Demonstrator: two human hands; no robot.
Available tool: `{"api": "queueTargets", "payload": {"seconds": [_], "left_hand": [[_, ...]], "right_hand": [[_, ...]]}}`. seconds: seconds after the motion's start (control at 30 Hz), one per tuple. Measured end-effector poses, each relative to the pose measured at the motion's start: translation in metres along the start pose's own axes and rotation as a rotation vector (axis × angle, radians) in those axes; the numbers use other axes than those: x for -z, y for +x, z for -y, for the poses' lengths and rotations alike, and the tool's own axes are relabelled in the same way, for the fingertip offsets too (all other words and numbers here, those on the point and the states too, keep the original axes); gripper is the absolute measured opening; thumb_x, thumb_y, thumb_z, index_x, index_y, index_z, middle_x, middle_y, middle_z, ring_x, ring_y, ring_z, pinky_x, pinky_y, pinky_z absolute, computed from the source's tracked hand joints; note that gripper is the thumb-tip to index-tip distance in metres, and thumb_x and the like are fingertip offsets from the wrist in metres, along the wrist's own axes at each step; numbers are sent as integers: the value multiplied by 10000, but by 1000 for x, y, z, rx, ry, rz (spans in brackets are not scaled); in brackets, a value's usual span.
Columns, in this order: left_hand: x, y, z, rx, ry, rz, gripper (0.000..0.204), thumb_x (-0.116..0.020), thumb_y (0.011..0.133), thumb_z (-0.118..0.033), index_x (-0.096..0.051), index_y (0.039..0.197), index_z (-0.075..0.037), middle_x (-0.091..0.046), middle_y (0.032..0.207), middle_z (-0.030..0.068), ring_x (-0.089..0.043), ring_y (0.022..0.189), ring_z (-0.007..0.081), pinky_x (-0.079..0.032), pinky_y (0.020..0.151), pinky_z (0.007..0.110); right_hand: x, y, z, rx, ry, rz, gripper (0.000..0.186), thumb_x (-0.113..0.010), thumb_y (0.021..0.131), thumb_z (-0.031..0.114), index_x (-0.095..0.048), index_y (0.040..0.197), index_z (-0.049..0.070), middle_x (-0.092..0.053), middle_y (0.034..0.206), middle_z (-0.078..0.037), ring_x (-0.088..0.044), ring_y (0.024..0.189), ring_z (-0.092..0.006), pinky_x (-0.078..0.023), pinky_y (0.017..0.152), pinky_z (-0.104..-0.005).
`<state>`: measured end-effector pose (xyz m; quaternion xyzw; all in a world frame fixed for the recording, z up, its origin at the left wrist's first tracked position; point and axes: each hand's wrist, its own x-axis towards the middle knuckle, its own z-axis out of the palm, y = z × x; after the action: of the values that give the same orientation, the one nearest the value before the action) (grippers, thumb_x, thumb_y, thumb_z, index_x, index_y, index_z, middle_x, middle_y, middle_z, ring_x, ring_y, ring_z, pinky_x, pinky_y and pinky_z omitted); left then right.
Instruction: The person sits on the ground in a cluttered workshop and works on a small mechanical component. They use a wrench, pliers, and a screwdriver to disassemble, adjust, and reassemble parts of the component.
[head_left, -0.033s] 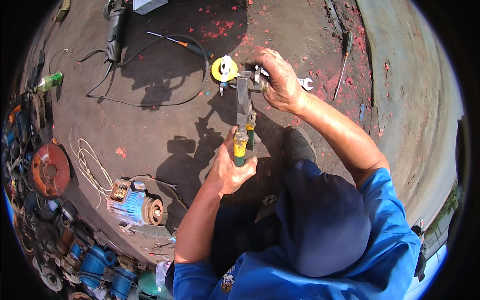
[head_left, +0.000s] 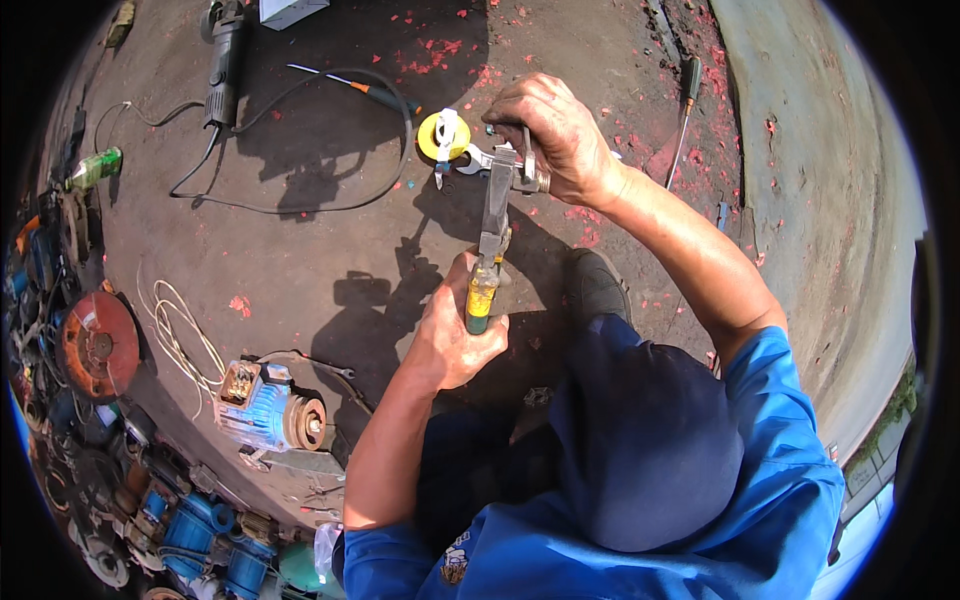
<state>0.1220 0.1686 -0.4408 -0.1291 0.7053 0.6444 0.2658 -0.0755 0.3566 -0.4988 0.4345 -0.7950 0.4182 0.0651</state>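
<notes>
My left hand [head_left: 457, 345] is wrapped round the yellow and green handles of metal pliers [head_left: 493, 215]. The pliers point away from me, and their head meets a small metal fitting with a threaded end [head_left: 541, 181]. That fitting is in my right hand [head_left: 555, 140], whose curled fingers partly hide it. Whether the jaws grip it I cannot tell. Just left of the fitting, an open-end wrench [head_left: 477, 160] lies on the ground beside a yellow tape roll [head_left: 430, 137] with a white strip hanging from it.
An angle grinder [head_left: 226, 75] and its black cord lie far left, with a screwdriver [head_left: 385, 97] nearby. Another screwdriver [head_left: 688, 110] lies at far right. A blue electric motor [head_left: 262, 405] sits near left, beside a heap of motors and scrap [head_left: 190, 535]. My shoe [head_left: 598, 285] is below the fitting.
The pliers have turned so that one handle now mostly covers the other. Their head and the fitting have shifted slightly right. My right hand has rolled over the fitting, and more of the wrench shows.
</notes>
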Motion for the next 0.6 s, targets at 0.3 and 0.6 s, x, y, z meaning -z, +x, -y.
{"api": "queueTargets", "payload": {"seconds": [0.3,0.6], "left_hand": [[38,5,23,234,457,-268,667,-703,801,-135,-447,1405,-16,-614,1095,125,-586,959,222,-491,896,352],[37,-1,33,131,297,-214,531,-673,784,-48,-481,1279,-15,-573,960,84,-595,894,166,-504,824,331]], "right_hand": [[52,0,7,95,-571,296,233,-606,838,218,-702,1025,116,-660,949,-56,-634,918,-258,-472,872,-410],[3,-60,68,-871,623,546,319,-656,971,339,-655,1029,25,-644,794,-115,-627,769,-239,-501,734,-424]]}}
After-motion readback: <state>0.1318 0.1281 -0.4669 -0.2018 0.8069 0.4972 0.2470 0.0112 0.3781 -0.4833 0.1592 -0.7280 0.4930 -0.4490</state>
